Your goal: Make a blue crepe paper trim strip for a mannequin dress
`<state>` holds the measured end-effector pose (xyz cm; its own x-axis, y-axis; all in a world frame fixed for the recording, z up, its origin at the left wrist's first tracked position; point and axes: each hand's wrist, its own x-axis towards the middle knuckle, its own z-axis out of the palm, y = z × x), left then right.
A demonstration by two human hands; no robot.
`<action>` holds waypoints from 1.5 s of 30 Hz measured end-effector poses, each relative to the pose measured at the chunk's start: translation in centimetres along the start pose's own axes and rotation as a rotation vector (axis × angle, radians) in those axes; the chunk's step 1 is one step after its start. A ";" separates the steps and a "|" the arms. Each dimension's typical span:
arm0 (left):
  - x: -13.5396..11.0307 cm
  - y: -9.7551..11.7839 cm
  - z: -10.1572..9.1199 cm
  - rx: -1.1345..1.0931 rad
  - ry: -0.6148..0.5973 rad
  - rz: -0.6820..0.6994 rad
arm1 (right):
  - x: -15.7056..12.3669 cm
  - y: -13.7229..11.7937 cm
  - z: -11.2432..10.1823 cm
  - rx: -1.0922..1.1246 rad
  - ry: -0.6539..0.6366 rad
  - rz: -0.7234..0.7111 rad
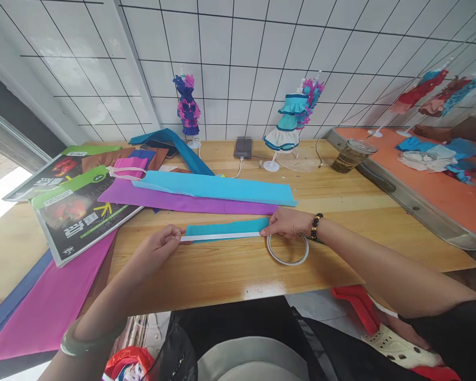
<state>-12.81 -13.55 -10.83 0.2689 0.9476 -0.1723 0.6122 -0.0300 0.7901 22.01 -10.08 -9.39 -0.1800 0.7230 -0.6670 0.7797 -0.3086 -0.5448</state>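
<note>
A teal paper strip [226,228] lies flat on the wooden table [230,270], with a white tape line [222,236] along its near edge. My left hand [161,246] pinches the tape's left end. At the strip's right end my right hand [287,222] presses down with closed fingers. A roll of white tape [287,253] lies just below my right hand, partly under the wrist.
Behind the strip lie a long blue sheet [218,188] and a purple sheet [174,200]. Magazines [77,209] and a magenta sheet [51,301] are on the left. Paper dress models [187,106] [291,124], a phone [243,147] and a cup [351,155] stand at the back.
</note>
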 end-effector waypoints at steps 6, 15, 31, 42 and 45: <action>-0.1 0.2 0.0 -0.006 0.006 -0.012 | 0.0 -0.1 0.0 -0.012 0.004 0.013; -0.1 0.2 -0.1 0.005 -0.006 0.004 | 0.3 0.2 0.1 0.000 0.004 0.023; -0.1 0.0 0.0 -0.010 0.014 -0.002 | 0.1 -0.2 0.0 -0.046 0.005 0.025; 0.0 -0.4 0.0 -0.030 -0.004 -0.030 | -0.2 -0.9 0.3 -0.096 0.031 0.025; 0.0 -0.4 0.0 -0.037 -0.003 -0.034 | -0.2 -0.9 0.3 -0.106 0.039 0.027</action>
<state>-13.01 -13.57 -11.15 0.2503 0.9470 -0.2013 0.5934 0.0142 0.8048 21.16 -10.09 -8.90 -0.1358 0.7392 -0.6596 0.8435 -0.2629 -0.4684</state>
